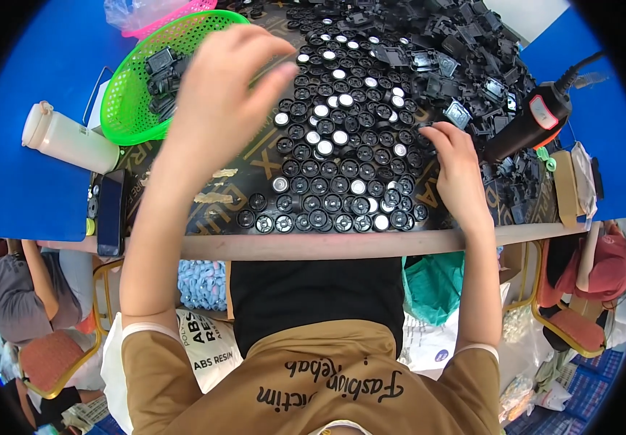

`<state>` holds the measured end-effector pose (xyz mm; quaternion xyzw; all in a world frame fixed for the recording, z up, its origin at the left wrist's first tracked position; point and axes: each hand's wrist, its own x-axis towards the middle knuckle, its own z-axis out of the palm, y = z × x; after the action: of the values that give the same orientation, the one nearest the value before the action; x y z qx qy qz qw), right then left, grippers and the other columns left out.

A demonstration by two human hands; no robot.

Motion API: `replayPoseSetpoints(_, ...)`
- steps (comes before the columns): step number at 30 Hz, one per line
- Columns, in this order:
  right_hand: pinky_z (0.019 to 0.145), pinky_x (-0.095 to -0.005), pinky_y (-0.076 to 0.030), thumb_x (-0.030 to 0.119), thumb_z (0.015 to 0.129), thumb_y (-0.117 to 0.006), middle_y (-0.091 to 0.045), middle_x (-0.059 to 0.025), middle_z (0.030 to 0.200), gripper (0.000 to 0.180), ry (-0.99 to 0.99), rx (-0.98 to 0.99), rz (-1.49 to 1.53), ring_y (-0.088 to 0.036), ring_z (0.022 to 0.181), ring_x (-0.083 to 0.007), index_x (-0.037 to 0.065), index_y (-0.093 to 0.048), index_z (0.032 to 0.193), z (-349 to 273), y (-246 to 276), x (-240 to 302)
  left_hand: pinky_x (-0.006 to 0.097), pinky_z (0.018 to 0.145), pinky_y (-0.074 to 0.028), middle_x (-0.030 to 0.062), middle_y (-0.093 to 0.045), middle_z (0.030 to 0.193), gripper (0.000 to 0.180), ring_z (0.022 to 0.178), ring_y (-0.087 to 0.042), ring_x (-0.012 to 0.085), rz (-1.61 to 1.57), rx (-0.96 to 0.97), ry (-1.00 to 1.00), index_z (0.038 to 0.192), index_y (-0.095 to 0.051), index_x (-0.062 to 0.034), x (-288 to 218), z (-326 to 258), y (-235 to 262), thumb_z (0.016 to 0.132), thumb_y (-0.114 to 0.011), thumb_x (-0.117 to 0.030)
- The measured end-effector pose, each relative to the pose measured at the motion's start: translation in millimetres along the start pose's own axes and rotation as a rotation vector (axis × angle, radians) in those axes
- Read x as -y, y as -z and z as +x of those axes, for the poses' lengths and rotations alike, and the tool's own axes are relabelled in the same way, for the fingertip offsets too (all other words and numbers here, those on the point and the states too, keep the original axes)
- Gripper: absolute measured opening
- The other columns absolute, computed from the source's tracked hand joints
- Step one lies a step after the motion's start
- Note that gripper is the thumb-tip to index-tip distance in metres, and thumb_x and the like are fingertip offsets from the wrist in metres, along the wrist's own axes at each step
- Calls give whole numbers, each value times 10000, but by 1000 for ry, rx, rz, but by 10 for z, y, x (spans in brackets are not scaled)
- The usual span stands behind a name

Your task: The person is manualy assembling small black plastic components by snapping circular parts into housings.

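Observation:
My left hand (226,83), slightly blurred, hangs above the table between a green basket (128,119) and the rows of wheels. Its thumb and fingers are apart, with nothing visible between them. Small black round wheels (314,185) cover the middle of the table, several with silver discs (340,137) at their centres. At the right edge of these rows is my right hand (458,167), its fingers bent and close together at the tips. Whatever is pinched there is too small and dark to make out. Black plastic parts (164,76) lie in the basket.
A large heap of black moulded parts (465,36) fills the back right. Near it stands a black corded tool (530,123). A white bottle (70,138) and a phone (111,214) lie left, beside the front edge (313,246). Other people (30,290) sit at both sides.

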<state>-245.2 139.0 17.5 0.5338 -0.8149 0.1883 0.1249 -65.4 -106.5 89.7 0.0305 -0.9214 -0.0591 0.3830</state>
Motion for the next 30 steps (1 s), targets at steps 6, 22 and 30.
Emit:
replayPoseSetpoints(6,878,-391,-406,-67,745,-464,-520,-138,1068,342,-68,118,77,-495,1009,-317,39,-552,1057,-51,55,34,328,729,-452,100,-586,868,108,847,-570,266,-350,212,8,885,-605,-40,-423,94,-296,809,-582,-113)
replayPoseSetpoints(22,712,-290,-441,-90,779,-492,-549,-117,922,206,-325,-198,463,-563,823,-245,18,-614,904,-731,341,194,356,859,-451,143,-611,1072,437,1007,-570,290,-577,910,-516,1106,-613,-112,-990,723,-1671,703,-485,-4)
replayPoseSetpoints(30,748,-373,-450,-33,705,-596,-561,-136,935,225,-163,32,330,-549,861,-326,0,-580,927,-690,124,371,368,776,-487,131,-641,954,417,916,-604,301,-290,926,-437,1027,-627,-75,-1083,759,-1709,623,-720,-123)
